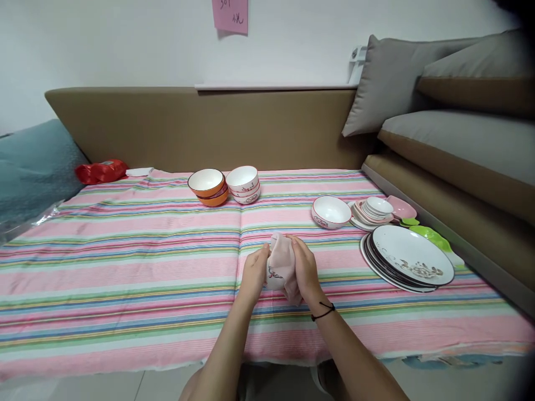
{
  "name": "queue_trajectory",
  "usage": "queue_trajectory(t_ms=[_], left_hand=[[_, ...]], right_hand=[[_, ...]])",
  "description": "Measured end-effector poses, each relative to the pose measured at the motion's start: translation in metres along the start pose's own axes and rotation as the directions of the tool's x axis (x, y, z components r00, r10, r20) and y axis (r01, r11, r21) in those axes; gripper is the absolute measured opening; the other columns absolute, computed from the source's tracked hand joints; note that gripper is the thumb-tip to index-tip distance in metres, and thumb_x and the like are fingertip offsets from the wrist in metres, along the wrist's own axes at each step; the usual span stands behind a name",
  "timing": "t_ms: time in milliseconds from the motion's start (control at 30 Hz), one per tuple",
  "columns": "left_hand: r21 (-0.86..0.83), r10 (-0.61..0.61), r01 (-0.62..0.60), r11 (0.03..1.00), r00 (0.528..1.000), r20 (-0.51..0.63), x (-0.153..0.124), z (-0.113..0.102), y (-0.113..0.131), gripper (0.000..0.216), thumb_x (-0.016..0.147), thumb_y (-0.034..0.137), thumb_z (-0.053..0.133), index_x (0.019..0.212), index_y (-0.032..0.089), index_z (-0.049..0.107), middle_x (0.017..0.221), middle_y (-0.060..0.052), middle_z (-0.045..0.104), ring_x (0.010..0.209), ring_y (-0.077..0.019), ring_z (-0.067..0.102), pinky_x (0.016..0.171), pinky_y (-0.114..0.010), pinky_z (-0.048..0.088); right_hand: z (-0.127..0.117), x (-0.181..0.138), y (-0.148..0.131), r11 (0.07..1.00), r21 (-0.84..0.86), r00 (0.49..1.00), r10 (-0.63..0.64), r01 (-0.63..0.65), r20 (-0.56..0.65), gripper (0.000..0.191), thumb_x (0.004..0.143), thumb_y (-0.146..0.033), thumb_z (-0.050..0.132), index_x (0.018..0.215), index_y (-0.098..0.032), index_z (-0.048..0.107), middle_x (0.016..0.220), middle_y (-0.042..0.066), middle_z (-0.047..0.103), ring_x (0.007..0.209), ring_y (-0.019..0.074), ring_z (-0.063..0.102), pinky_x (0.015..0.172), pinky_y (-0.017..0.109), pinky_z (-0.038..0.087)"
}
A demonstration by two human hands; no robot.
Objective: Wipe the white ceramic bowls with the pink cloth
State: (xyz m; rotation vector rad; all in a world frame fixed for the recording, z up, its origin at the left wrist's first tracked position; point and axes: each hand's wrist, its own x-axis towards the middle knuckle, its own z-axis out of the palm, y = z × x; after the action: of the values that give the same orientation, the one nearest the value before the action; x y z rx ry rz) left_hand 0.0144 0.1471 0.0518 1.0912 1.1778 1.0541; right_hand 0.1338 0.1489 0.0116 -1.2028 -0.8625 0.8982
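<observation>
My left hand (253, 274) and my right hand (306, 268) are pressed together around a small white bowl (272, 273) with a red pattern, mostly wrapped in a pale pink cloth (284, 262). Both hands have their fingers curled on the bowl and cloth, held just above the striped tablecloth (125, 262) near the front middle. A black cord circles my right wrist.
An orange bowl stack (208, 186) and a white bowl stack (244, 184) stand at the back. A single white bowl (331, 211), small stacked dishes (375, 211), large plates (407, 257) and green dishes (434, 238) lie right. Sofa cushions rise at the right.
</observation>
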Motion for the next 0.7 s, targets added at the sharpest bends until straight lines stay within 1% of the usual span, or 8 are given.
queue_trajectory(t_ms=[67,167,233,267,367,500,600,700], left_hand=[[-0.003,0.018,-0.018,1.000,0.999,0.030,0.000,-0.001,0.000,0.053,0.070,0.071,0.057,0.061,0.019,0.050,0.044,0.005,0.039,0.038,-0.0091,0.033,0.037,-0.023,0.024],[0.032,0.072,-0.076,0.997,0.991,0.108,0.000,-0.002,0.000,0.044,0.060,0.052,0.077,0.082,0.020,0.056,0.052,0.006,0.050,0.044,-0.0091,0.038,0.042,-0.020,0.027],[0.063,0.095,-0.103,0.993,0.989,0.110,-0.001,-0.001,0.000,0.048,0.056,0.042,0.082,0.090,0.021,0.056,0.057,0.006,0.054,0.047,-0.0091,0.040,0.044,-0.019,0.028],[0.064,0.100,-0.106,0.992,0.991,0.087,-0.001,0.001,-0.001,0.047,0.057,0.042,0.081,0.091,0.021,0.057,0.056,0.006,0.053,0.047,-0.0090,0.040,0.045,-0.019,0.027],[0.001,0.100,-0.100,0.995,0.995,-0.023,-0.001,0.004,-0.001,0.036,0.070,0.052,0.070,0.078,0.019,0.059,0.052,0.006,0.046,0.047,-0.0090,0.037,0.046,-0.021,0.027],[-0.052,0.101,-0.111,0.992,0.981,-0.163,0.000,0.004,-0.002,0.044,0.075,0.056,0.063,0.057,0.018,0.051,0.053,0.004,0.041,0.051,-0.0097,0.035,0.048,-0.022,0.029],[-0.072,0.049,-0.065,0.995,0.977,-0.206,0.000,0.001,-0.002,0.047,0.076,0.060,0.059,0.056,0.018,0.050,0.053,0.003,0.042,0.052,-0.0106,0.036,0.049,-0.024,0.030],[-0.059,0.077,-0.088,0.994,0.983,-0.168,0.001,-0.001,0.000,0.049,0.076,0.064,0.055,0.064,0.017,0.059,0.060,0.000,0.052,0.056,-0.0123,0.041,0.051,-0.024,0.031]], right_hand=[[0.000,0.000,0.001,1.000,-0.008,1.000,0.003,-0.003,-0.003,0.042,0.086,-0.048,0.050,0.109,-0.018,0.066,0.121,0.009,0.066,0.116,0.0254,0.057,0.103,0.041,0.040],[0.000,0.002,0.000,0.999,-0.010,0.999,0.036,-0.036,-0.017,0.041,0.086,-0.048,0.049,0.109,-0.018,0.066,0.119,0.009,0.067,0.112,0.0258,0.059,0.098,0.041,0.043],[0.000,0.003,-0.002,0.999,-0.018,0.999,0.042,-0.043,-0.029,0.041,0.085,-0.047,0.049,0.108,-0.018,0.066,0.117,0.009,0.068,0.110,0.0257,0.060,0.097,0.041,0.044],[0.000,0.002,-0.003,0.999,-0.029,0.999,0.035,-0.036,-0.030,0.041,0.085,-0.048,0.049,0.108,-0.018,0.066,0.117,0.009,0.068,0.110,0.0256,0.060,0.097,0.040,0.044],[0.001,-0.001,-0.005,0.995,-0.095,1.000,-0.010,0.009,-0.016,0.042,0.086,-0.050,0.050,0.111,-0.019,0.066,0.120,0.008,0.067,0.114,0.0254,0.058,0.099,0.040,0.042],[0.004,-0.007,-0.007,0.972,-0.216,0.996,-0.090,0.093,0.022,0.039,0.089,-0.046,0.049,0.115,-0.021,0.065,0.124,0.008,0.064,0.118,0.0253,0.056,0.102,0.041,0.041],[0.006,-0.012,-0.009,0.939,-0.272,0.978,-0.209,0.209,0.029,0.034,0.092,-0.039,0.047,0.116,-0.020,0.063,0.123,0.009,0.064,0.117,0.0245,0.056,0.102,0.043,0.041],[0.009,-0.015,-0.013,0.874,-0.300,0.912,-0.408,0.381,-0.030,0.022,0.093,-0.031,0.047,0.105,-0.021,0.061,0.111,0.008,0.065,0.108,0.0225,0.058,0.097,0.041,0.044]])
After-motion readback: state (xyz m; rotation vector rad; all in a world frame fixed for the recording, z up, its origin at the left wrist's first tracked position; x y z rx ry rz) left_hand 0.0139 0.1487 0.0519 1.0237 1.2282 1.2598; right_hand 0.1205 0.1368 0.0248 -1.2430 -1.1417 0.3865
